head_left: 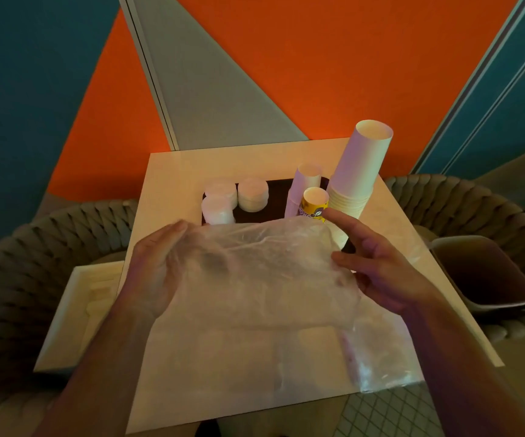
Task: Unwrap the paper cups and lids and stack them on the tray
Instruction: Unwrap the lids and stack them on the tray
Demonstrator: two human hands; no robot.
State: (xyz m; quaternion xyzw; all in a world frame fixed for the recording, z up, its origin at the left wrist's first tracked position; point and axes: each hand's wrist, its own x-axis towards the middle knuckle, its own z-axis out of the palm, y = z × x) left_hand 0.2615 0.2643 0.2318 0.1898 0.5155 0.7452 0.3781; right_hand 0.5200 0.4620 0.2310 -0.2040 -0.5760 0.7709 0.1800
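Note:
Both hands hold a clear plastic wrapper above the white table. My left hand grips its left edge with curled fingers. My right hand pinches its right edge, index finger stretched out. Behind the wrapper lies a dark tray. On its left stand three stacks of white lids. On its right stand a tall stack of white paper cups, a smaller white stack and a yellow printed cup stack. More clear plastic lies on the table near the front right.
A brown bin stands right of the table. A white box sits at the table's left side. Grey woven chairs flank the table, and an orange and teal wall rises behind.

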